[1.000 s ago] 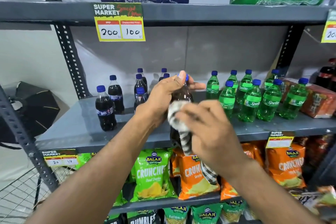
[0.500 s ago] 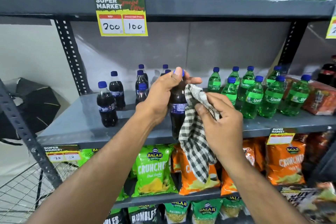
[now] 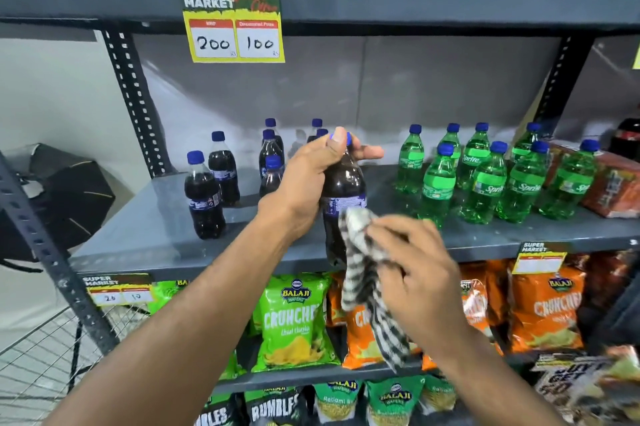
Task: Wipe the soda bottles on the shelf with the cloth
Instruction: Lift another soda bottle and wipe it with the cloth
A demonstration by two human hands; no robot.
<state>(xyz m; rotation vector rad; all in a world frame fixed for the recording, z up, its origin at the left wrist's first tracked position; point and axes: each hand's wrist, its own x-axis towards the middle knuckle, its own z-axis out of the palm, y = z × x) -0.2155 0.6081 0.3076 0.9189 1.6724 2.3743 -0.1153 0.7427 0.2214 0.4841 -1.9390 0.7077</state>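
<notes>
Head view: left hand [image 3: 304, 183] grips upright cola bottle [image 3: 341, 190], right hand [image 3: 415, 273] clutching cloth [image 3: 367, 287].

A cola bottle [image 3: 343, 190] was held before the front edge of the middle shelf [image 3: 145, 231], gripped near its top by the left hand [image 3: 308, 183]. A cloth [image 3: 367, 273] was pressed against the bottle's lower right side by the right hand [image 3: 415, 273], its tail hanging below the bottle. Left of the held bottle and behind it, other cola bottles [image 3: 204, 197] stood on the shelf. To its right, Sprite bottles [image 3: 485, 180] were grouped on the same shelf. Below the held bottle, snack bags [image 3: 294, 321] were ranged on the lower shelf. Above it and to the left, a price tag [image 3: 233, 24] hung from the upper shelf.
</notes>
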